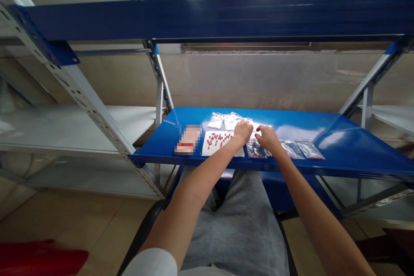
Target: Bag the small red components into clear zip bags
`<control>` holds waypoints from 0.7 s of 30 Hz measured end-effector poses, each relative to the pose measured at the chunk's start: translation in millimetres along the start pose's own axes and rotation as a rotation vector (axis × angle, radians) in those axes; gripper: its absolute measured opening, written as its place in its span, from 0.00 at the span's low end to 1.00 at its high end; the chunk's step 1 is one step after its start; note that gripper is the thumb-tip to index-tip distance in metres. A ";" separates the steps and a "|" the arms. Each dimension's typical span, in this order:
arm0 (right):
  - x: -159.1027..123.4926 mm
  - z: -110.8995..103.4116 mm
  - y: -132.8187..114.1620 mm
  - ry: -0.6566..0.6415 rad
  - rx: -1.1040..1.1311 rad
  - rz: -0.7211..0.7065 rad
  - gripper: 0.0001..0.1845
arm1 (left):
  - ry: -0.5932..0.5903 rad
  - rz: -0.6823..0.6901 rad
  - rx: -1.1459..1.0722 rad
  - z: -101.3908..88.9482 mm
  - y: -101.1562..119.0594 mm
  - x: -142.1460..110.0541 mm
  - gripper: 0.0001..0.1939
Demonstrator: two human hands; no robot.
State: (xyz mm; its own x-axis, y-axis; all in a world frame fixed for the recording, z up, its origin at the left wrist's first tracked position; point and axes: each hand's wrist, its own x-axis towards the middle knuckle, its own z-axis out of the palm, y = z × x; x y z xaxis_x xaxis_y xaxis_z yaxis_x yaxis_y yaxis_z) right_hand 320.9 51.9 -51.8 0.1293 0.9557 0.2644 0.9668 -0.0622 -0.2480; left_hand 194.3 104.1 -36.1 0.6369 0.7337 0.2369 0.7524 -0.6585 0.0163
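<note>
Can't tell if either grip is actually pinching anything: the left hand (243, 133) is right at the edge of a white sheet (210, 151) of red beads (217, 140), the right hand (267, 138) is just above a row of small zip bags (293, 148), and white packets (224, 120) sit just past both grips, unopened as far as I can see.

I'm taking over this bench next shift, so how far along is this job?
Looks done: clear bags lie in a row on the right of the blue shelf. In hand: the right hand is at the nearest bag, and the left hand is above a white sheet. Left: many red-and-white pieces still lie on that sheet.
</note>
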 end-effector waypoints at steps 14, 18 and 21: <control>-10.7 -37.8 -2.9 0.251 0.842 0.365 0.34 | 0.282 0.162 -0.240 -32.9 4.1 -40.9 0.18; -19.3 -48.6 -13.7 0.144 1.313 0.317 0.37 | 0.366 0.148 -0.462 -45.5 3.0 -77.3 0.19; -28.6 -58.3 -29.5 0.176 1.415 0.265 0.37 | 0.518 0.015 -0.710 -50.7 7.4 -105.0 0.13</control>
State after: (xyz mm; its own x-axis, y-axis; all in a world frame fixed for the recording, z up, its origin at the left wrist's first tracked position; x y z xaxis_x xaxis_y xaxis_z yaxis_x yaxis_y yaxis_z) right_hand 301.6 9.6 2.2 0.3919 0.9079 0.1489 -0.0992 0.2026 -0.9742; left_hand 124.5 13.7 -11.6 0.3601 0.6693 0.6499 0.3530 -0.7426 0.5691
